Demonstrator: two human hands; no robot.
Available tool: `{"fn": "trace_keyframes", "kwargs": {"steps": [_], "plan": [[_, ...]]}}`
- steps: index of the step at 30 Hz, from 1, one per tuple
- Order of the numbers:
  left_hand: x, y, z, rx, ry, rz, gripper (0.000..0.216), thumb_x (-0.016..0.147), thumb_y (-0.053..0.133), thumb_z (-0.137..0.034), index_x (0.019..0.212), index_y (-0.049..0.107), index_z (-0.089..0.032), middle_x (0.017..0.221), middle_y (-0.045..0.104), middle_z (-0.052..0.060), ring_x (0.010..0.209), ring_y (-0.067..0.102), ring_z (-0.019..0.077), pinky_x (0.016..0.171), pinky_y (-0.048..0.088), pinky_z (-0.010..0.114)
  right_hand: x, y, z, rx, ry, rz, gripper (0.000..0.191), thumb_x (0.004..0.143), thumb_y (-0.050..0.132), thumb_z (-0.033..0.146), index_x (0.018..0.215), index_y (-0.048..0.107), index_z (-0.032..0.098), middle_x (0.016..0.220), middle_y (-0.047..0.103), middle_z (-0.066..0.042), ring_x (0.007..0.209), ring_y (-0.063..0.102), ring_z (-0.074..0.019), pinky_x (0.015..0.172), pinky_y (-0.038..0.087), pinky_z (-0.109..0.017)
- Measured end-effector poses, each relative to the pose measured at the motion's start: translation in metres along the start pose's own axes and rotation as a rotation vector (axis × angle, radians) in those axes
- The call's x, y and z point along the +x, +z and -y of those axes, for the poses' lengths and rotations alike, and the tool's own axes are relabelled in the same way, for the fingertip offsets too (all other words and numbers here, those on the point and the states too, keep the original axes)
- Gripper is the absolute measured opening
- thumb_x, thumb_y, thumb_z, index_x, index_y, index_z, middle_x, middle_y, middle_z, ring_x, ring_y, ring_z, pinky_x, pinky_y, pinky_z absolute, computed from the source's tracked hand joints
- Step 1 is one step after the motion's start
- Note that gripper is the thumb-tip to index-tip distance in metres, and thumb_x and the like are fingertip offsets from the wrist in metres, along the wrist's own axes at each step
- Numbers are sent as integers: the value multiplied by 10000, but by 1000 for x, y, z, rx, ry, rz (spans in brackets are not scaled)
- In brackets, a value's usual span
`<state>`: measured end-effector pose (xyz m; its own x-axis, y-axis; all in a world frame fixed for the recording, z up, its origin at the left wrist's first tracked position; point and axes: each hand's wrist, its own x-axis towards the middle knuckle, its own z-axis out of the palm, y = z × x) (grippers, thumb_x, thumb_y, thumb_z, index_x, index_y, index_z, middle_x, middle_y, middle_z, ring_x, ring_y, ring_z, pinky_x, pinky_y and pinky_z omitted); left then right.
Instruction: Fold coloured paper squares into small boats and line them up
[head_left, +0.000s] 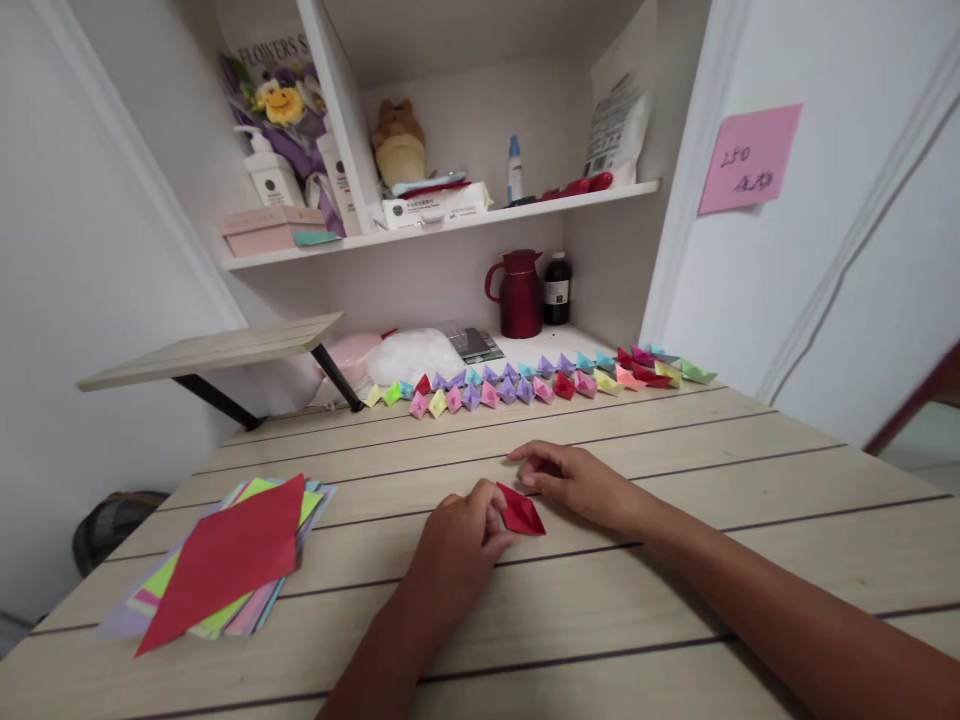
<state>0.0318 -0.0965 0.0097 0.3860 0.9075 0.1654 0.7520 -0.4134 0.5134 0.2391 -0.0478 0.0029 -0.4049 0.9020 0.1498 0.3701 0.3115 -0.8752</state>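
Observation:
A small folded red paper piece (521, 512) lies on the wooden table (675, 470) in front of me. My left hand (457, 540) has its fingers curled and pinches the left edge of the paper. My right hand (574, 480) rests on the paper's upper right edge, fingers bent and pressed down onto it. To the left lies a stack of coloured paper sheets (225, 560) with a red sheet on top. Along the table's far edge stand two rows of several folded paper boats (540, 385) in pink, purple, blue, red and green.
A dark red jug (519, 292) and a dark bottle (557, 288) stand in the alcove behind the boats. A shelf (450, 225) above carries bottles, boxes and a plush toy. A small raised wooden board (217, 350) stands at the left. A pink note (750, 158) sticks on the right wall.

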Motion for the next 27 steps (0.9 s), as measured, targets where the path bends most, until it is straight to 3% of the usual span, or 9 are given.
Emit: {"fn": "trace_keyframes", "kwargs": {"steps": [5, 12, 17, 21, 27], "plan": [[-1, -4, 10, -96, -40, -28, 122, 738, 593, -182, 825, 518, -225, 672, 534, -73, 650, 501, 118, 603, 350, 218, 0, -3, -3, 80, 15, 56, 364, 848, 553, 350, 1189, 552, 223, 936, 647, -25, 855, 589, -177, 816, 455, -335], [-2, -4, 16, -99, 1, -71, 37, 769, 545, -184, 784, 538, -216, 641, 520, -69, 625, 484, 114, 582, 331, 213, -7, -23, 2, 159, 50, 231, 374, 749, 682, 344, 1087, 600, 205, 1008, 599, -48, 899, 568, -176, 812, 459, -321], [-4, -7, 8, -72, 4, -120, 27, 799, 568, -210, 783, 548, -220, 638, 543, -68, 599, 489, 109, 579, 342, 212, -7, -32, 0, 147, 49, 225, 308, 772, 665, 337, 1034, 585, 197, 926, 610, -28, 850, 564, -161, 785, 448, -302], [-6, -2, -10, 83, 48, -161, 95, 825, 616, -321, 840, 586, -232, 642, 599, -56, 603, 528, 124, 589, 353, 230, -3, -27, -8, 52, 63, 176, 283, 817, 604, 381, 1022, 613, 186, 808, 616, -3, 771, 566, -157, 752, 445, -302], [-6, 15, -23, 393, 139, -92, 239, 790, 681, -402, 939, 612, -228, 686, 690, -15, 653, 635, 192, 598, 380, 277, -1, -24, -12, -39, 47, 141, 267, 809, 599, 382, 997, 663, 203, 866, 667, -25, 801, 589, -182, 746, 456, -314]]}}
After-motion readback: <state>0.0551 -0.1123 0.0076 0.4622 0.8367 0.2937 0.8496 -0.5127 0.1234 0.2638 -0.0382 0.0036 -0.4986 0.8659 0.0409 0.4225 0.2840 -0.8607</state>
